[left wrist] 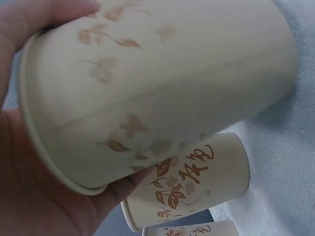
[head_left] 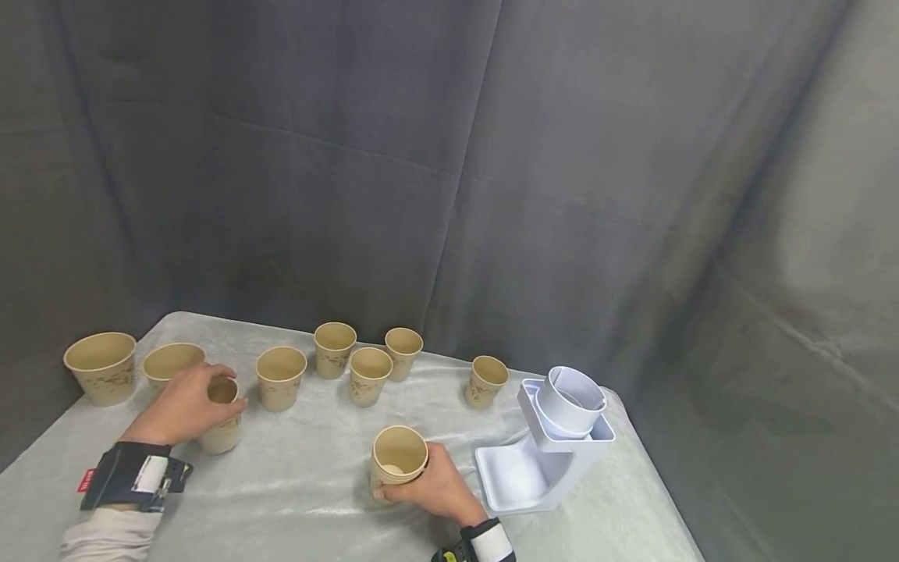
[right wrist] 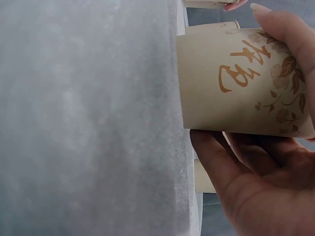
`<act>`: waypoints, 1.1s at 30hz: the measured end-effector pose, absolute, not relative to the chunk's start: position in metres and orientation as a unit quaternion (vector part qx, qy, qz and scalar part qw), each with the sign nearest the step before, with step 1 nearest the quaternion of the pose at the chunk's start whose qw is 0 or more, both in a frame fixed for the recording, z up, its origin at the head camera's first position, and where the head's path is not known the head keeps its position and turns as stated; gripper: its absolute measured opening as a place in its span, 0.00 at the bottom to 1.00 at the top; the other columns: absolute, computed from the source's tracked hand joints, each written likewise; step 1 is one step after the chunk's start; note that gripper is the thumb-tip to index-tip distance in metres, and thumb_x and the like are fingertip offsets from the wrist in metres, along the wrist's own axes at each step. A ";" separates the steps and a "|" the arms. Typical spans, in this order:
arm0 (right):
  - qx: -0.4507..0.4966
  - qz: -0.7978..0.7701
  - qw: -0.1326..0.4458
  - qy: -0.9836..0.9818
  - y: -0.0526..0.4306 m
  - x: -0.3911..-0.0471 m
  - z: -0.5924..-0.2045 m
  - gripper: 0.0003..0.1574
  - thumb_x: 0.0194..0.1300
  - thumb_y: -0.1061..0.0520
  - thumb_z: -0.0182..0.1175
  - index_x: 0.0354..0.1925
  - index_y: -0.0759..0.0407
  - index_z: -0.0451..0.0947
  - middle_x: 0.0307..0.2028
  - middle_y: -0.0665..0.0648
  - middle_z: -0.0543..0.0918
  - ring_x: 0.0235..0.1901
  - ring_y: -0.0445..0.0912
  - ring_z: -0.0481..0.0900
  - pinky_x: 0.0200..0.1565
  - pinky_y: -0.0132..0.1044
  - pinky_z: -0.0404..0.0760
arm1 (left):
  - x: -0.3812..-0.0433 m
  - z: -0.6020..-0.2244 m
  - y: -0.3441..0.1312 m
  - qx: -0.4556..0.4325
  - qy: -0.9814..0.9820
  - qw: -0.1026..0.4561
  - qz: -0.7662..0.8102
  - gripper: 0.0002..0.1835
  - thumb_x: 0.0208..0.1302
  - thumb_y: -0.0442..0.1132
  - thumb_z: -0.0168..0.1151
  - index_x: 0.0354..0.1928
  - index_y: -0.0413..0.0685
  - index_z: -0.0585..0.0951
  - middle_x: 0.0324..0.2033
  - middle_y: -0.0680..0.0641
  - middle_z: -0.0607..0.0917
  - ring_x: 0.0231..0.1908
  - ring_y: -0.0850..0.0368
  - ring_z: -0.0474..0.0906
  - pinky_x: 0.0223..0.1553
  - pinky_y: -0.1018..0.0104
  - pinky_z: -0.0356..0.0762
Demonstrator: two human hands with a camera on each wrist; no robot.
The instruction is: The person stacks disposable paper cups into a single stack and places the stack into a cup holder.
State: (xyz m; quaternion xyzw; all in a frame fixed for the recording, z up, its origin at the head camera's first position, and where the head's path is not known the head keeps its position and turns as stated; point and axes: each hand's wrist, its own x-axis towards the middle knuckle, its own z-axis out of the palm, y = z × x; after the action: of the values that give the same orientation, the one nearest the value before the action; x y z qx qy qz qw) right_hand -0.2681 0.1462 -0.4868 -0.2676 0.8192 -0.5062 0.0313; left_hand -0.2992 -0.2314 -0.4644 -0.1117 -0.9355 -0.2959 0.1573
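Note:
My left hand (head_left: 181,404) holds a beige paper cup (head_left: 221,435) near its rim, at the left of the table. In the left wrist view this paper cup (left wrist: 162,88) has brown leaf prints, and the thumb and fingers span its rim. Near the front middle, my right hand (head_left: 441,484) grips a small nested stack of paper cups (head_left: 399,453). The right wrist view has the stack's outer cup (right wrist: 231,83) between thumb and fingers, its base at the tablecloth. How many cups are nested cannot be told.
Larger paper cups (head_left: 105,382) stand at the far left. Several small cups (head_left: 368,378) are spread along the back, one small cup (head_left: 485,382) farther right. A white stand with a round holder (head_left: 562,437) is right of my right hand. Grey curtains (head_left: 351,156) surround the table.

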 end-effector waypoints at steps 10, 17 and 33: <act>-0.268 -0.505 0.027 0.820 0.146 -0.267 -0.489 0.34 0.38 0.53 0.74 0.47 0.58 0.76 0.40 0.63 0.82 0.40 0.56 0.79 0.44 0.46 0.78 | -0.298 -0.459 -0.230 -0.112 -0.929 0.179 -0.304 0.22 0.50 0.48 0.65 0.41 0.38 0.78 0.37 0.40 0.81 0.40 0.42 0.75 0.40 0.45 0.73; -0.276 -0.509 0.028 0.815 0.146 -0.269 -0.489 0.34 0.38 0.53 0.74 0.47 0.57 0.76 0.40 0.63 0.82 0.40 0.55 0.79 0.44 0.48 0.78 | -0.297 -0.453 -0.226 -0.107 -0.932 0.173 -0.300 0.23 0.51 0.52 0.63 0.42 0.40 0.79 0.36 0.42 0.81 0.39 0.46 0.75 0.39 0.47 0.73; -0.281 -0.513 0.021 0.811 0.146 -0.269 -0.491 0.33 0.38 0.54 0.74 0.46 0.59 0.77 0.39 0.64 0.82 0.39 0.55 0.80 0.44 0.47 0.78 | -0.293 -0.440 -0.200 -0.149 -0.889 0.264 -0.343 0.09 0.54 0.46 0.63 0.35 0.52 0.79 0.30 0.52 0.80 0.34 0.55 0.73 0.37 0.55 0.71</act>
State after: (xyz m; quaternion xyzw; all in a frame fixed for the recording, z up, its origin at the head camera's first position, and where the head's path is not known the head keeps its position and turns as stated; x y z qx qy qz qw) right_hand -0.2693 0.1463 -0.4911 -0.2805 0.8109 -0.5131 0.0212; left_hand -0.2928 -0.2004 -0.4397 -0.1494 -0.8890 -0.3429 0.2642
